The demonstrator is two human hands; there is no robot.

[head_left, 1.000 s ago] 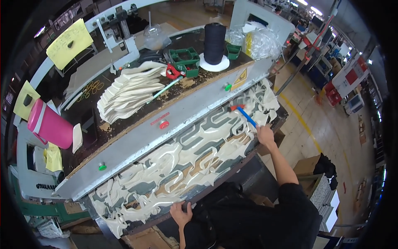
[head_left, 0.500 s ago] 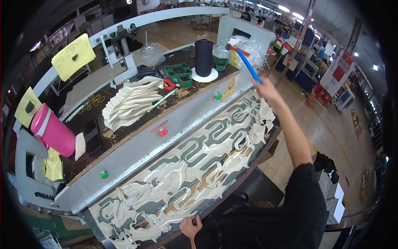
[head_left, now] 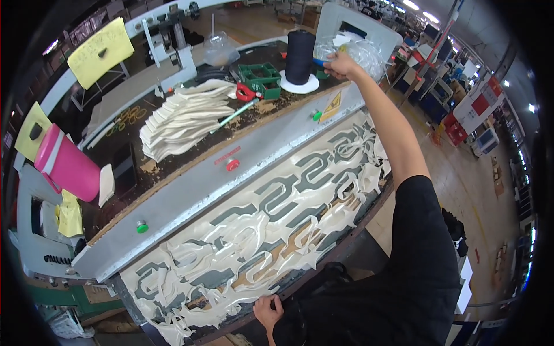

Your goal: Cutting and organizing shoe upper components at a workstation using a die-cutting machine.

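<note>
My right hand [head_left: 341,65] reaches far across the machine table, closed on the blue handle of a hammer [head_left: 319,61]. Most of the hammer is hidden behind the black thread spool [head_left: 300,57] and by the hand. Near the front edge of the machine bed, my left hand [head_left: 268,311] rests loosely with its thumb apart and nothing visible in it. Cream sheet offcuts [head_left: 248,233] lie tangled over the bed, with dark grey curved shapes [head_left: 276,199] showing between them. Behind the metal beam [head_left: 190,193] sits a fanned stack of cream cut pieces [head_left: 182,118].
Green plastic trays [head_left: 259,79], red-handled scissors [head_left: 247,92] and a pale green stick [head_left: 235,115] lie beside the stack. A pink jug [head_left: 69,164] stands at the left. Clear plastic wrap [head_left: 369,57] bunches beyond my right hand. Buttons sit along the beam.
My right hand has moved left and farther away, carrying the hammer down behind the spool. The view has shifted slightly. My left hand keeps its place at the bed's edge.
</note>
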